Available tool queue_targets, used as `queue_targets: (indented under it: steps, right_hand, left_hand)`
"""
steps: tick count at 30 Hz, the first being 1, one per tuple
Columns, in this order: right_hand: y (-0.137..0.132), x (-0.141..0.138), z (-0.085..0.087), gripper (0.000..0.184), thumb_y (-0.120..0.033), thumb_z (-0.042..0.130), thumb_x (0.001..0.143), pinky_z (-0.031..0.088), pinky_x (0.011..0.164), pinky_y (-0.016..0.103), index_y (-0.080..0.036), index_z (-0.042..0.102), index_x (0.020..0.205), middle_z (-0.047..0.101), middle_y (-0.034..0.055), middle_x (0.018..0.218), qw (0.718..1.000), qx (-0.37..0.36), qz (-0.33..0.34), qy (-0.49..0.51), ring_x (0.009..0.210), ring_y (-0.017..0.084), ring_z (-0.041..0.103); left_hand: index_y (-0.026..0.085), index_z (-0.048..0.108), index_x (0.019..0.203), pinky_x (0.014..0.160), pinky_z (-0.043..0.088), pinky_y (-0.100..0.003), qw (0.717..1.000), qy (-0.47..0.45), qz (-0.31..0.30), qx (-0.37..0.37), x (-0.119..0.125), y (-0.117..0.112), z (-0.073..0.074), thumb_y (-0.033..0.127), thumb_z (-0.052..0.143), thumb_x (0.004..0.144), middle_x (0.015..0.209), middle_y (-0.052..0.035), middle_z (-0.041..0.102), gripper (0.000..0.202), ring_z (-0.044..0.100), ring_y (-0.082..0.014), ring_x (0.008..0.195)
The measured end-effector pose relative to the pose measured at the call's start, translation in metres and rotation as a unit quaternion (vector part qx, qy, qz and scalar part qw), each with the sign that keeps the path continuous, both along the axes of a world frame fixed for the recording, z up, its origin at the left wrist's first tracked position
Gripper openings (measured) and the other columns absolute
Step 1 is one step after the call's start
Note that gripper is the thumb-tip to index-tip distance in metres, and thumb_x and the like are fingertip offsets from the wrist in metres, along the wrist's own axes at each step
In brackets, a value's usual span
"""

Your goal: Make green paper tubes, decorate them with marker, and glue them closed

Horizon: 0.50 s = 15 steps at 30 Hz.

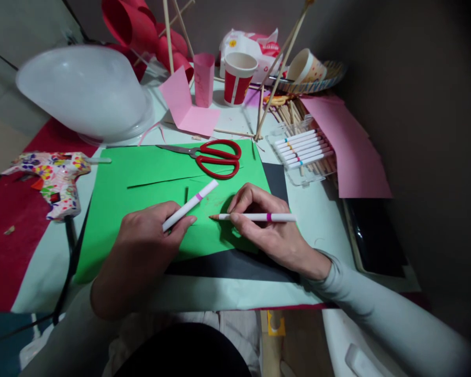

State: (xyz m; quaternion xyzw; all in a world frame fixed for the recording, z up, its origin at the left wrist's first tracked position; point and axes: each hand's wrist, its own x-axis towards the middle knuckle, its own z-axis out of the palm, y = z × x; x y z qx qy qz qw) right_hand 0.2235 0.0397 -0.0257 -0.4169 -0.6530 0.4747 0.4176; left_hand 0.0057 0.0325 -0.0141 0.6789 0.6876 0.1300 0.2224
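Together, a person's two hands hold white, purple-banded items over green paper [141, 163] in the head view. The right hand [272, 230] pinches a marker [247, 217], its brownish tip pointing left; whether it touches the sheet is unclear. The left hand [145, 238] grips a white tube [189, 206] slanting up rightward. Red-handled scissors [220, 158] lie beyond, a floral glue gun [65, 178] to the left.

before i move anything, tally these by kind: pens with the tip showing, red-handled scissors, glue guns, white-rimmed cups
Pen with its tip showing: 1
Red-handled scissors: 1
Glue gun: 1
White-rimmed cups: 2 (red cup, spotted cup)
Total: 5
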Motion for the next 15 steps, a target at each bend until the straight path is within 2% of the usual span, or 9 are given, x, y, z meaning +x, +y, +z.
queue_targets:
  steps: [6,11,15]
  right_hand:
    - [0.0012,0.001,0.0019,0.019,-0.024,0.067,0.092,0.045,0.07,0.033,-0.023,0.054,0.077,0.062,0.0012,0.081,0.999,0.029,-0.007,-0.026,0.075,0.018,0.058]
    - [0.0008,0.0027,0.0055,0.021,-0.023,0.066,0.089,0.043,0.067,0.033,-0.024,0.05,0.075,0.061,0.0011,0.079,1.0,0.004,0.0,-0.028,0.072,0.018,0.056]
    - [0.0005,0.0031,0.0049,0.022,-0.023,0.065,0.087,0.041,0.064,0.031,-0.024,0.048,0.073,0.059,-0.0007,0.077,0.999,0.02,-0.021,-0.041,0.069,0.016,0.052]
  left_hand:
    - [0.025,0.056,0.063,0.067,0.032,-0.035,1.0,0.001,-0.006,0.012,0.0006,0.0005,0.0017,0.053,0.049,0.079,0.064,-0.0025,0.061,0.033,0.052,-0.0198,0.061]
    - [0.026,0.057,0.063,0.066,0.033,-0.035,1.0,-0.004,0.006,0.003,0.0001,0.001,0.0033,0.054,0.05,0.078,0.064,-0.0021,0.062,0.033,0.054,-0.0205,0.063]
    - [0.026,0.054,0.06,0.067,0.034,-0.035,1.0,-0.001,0.018,-0.001,0.0014,0.0008,0.0057,0.055,0.05,0.075,0.063,-0.0026,0.061,0.032,0.055,-0.0216,0.064]
